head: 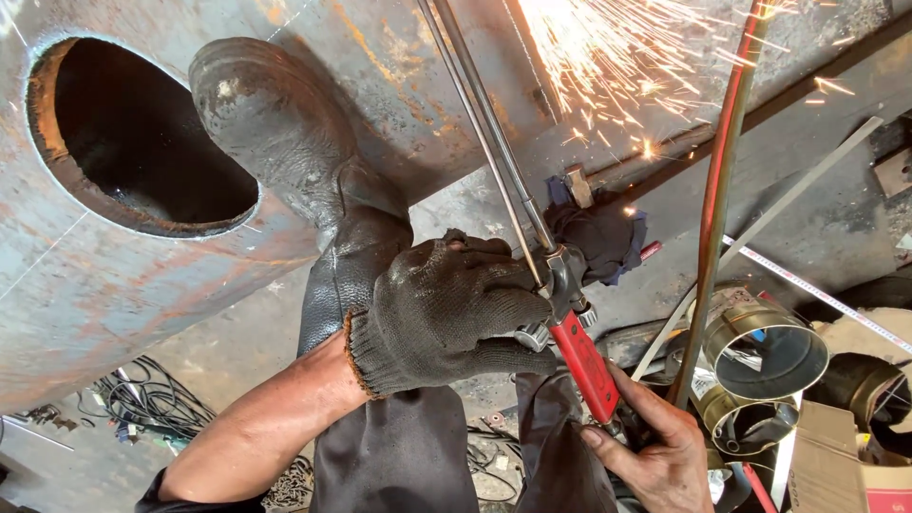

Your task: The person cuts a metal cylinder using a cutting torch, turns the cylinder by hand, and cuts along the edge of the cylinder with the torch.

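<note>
Rusty steel fills the upper left of the frame: a big curved tank (123, 285) with a round hole (142, 133) cut through its wall, the edge of the hole rough and orange. Below it, at the lower left, a tangle of black cables (152, 399) lies on the floor (237, 351). Just right of the hole a black rubber boot (285, 123) presses its sole against the tank, the leg running down toward the bottom of the frame.

At the centre, the left hand (446, 313), in a dark knitted glove, is closed around the valve end of a cutting torch (570, 304), its thumb and fingers wrapped at the point where the twin metal tubes (484, 123) meet the body. The tubes rise from there to the upper middle of the frame. To the right of them, at the top, a burst of orange sparks (617, 66) sprays across the steel.

Lower right of centre, the bare right hand (655, 446) grips the torch's red handle (584, 366) from below, fingers curled shut around it. A dark rag (598, 233) lies just behind the torch. A red hose (717, 199) runs steeply from the top right down to the right hand. Further right lie two short brass-coloured pipe rings (769, 351), with a measuring tape (817, 294) stretched above them.
</note>
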